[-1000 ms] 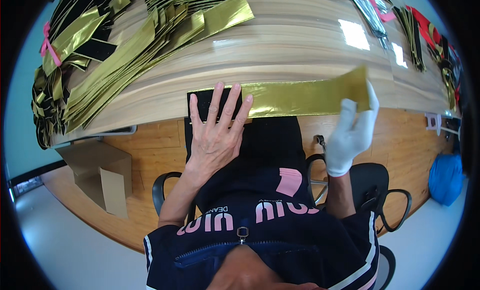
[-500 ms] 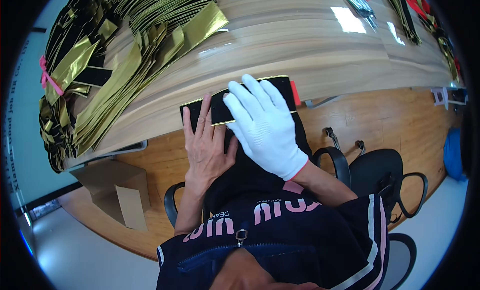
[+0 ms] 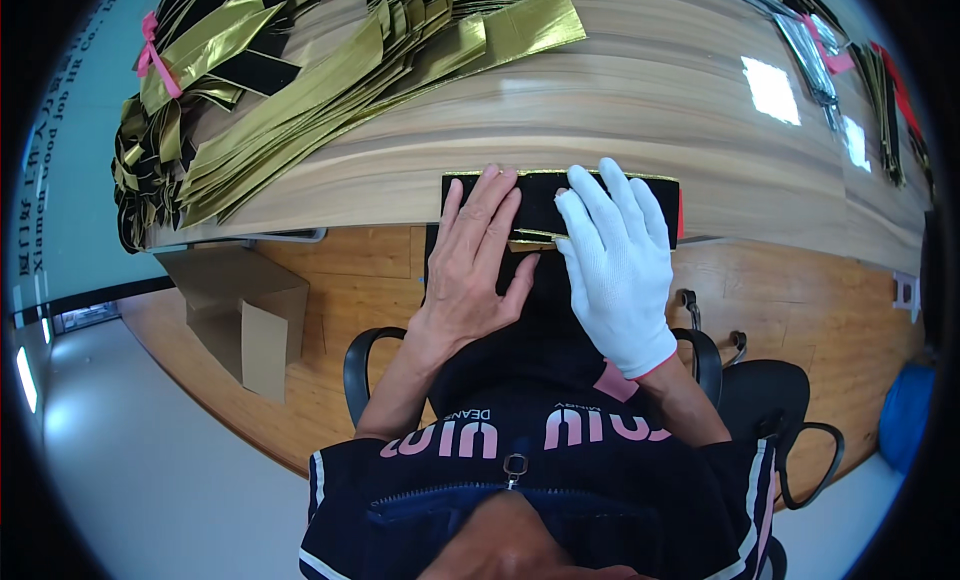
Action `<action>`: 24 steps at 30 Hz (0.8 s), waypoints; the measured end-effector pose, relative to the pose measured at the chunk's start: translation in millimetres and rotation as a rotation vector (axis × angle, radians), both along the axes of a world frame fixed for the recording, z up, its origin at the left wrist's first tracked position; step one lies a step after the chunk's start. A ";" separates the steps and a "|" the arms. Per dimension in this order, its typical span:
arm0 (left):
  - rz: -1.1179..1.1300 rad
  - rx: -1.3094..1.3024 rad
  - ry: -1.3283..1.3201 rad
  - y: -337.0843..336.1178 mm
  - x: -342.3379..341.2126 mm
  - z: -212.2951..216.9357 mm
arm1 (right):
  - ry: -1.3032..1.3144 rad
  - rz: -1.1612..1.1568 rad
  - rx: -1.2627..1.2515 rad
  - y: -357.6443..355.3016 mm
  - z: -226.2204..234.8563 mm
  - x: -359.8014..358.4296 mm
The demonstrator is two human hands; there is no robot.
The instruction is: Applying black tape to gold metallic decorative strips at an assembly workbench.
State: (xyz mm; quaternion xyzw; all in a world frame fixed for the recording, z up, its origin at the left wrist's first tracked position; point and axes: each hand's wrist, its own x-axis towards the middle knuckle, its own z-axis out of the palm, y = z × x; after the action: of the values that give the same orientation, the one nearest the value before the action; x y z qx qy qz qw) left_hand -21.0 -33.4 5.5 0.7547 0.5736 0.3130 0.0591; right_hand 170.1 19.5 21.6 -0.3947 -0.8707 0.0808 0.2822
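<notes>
A black fabric strip [image 3: 540, 202] with gold edging lies along the near edge of the table, right in front of me. My bare left hand [image 3: 472, 258] rests flat on its left part, fingers pointing away and thumb spread. On the right part lies my right hand [image 3: 618, 270] in a white knitted glove, fingers extended. Between the hands, a short gold-edged overlap shows at the strip's near side. Something red [image 3: 682, 208] sticks out past the strip's right end. What lies beneath the palms is hidden.
Gold and black strips [image 3: 290, 120] are heaped at the table's left, one bundle tied with a pink ribbon [image 3: 155, 55]. More silver strips [image 3: 800, 55] lie far right. An open cardboard box [image 3: 265, 345] stands on the floor at left; a black chair [image 3: 765, 390] is at right.
The view has shifted, so the table sits differently in it. My left hand has moved further onto the strip. The overlapping black pieces now lie straighter and more in line. My right hand stays on top.
</notes>
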 end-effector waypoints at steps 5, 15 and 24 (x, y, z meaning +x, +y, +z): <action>0.008 0.015 -0.014 0.4 0.6 0.2 | -0.004 0.007 -0.009 -0.1 -4.2 1.5; -0.026 -0.002 0.180 3.1 10.7 1.0 | -0.068 0.011 -0.008 -1.3 -4.8 7.2; -0.035 -0.003 0.283 1.1 6.0 -2.9 | 0.062 0.067 0.002 -7.6 5.5 -0.3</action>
State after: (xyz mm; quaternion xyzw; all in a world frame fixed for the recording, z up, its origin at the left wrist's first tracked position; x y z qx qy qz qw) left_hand -15.0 -32.3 2.6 0.8011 0.5634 0.2015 -0.0159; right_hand 169.8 11.9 27.1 -0.3624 -0.8743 0.1016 0.3064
